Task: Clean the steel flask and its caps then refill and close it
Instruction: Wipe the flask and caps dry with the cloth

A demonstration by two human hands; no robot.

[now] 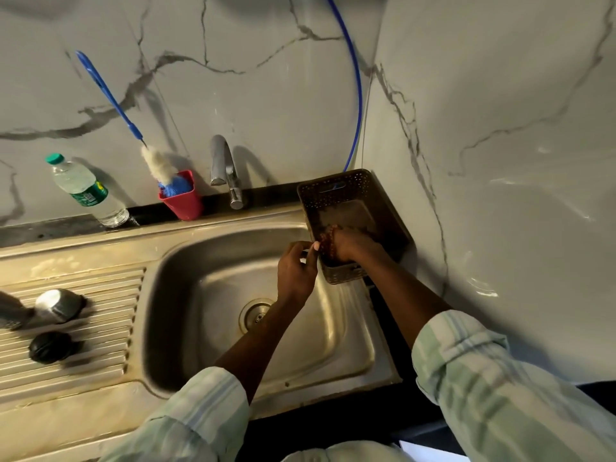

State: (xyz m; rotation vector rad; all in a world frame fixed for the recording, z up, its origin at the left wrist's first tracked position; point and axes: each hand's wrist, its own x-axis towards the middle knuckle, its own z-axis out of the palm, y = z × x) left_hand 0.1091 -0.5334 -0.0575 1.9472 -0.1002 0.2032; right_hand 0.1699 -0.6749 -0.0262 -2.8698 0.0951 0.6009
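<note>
right hand [346,243] inside brown basket [373,195]; left hand [296,271] at its rim.

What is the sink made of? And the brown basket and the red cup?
Sink: looks like brushed steel, grey and dully shiny, with stains. Basket: probably plastic, brown, with moulded rows of small holes. Cup: likely plastic, plain smooth red.

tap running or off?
Off. No stream falls from the tap spout, and the sink basin below shows no water flow.
</note>
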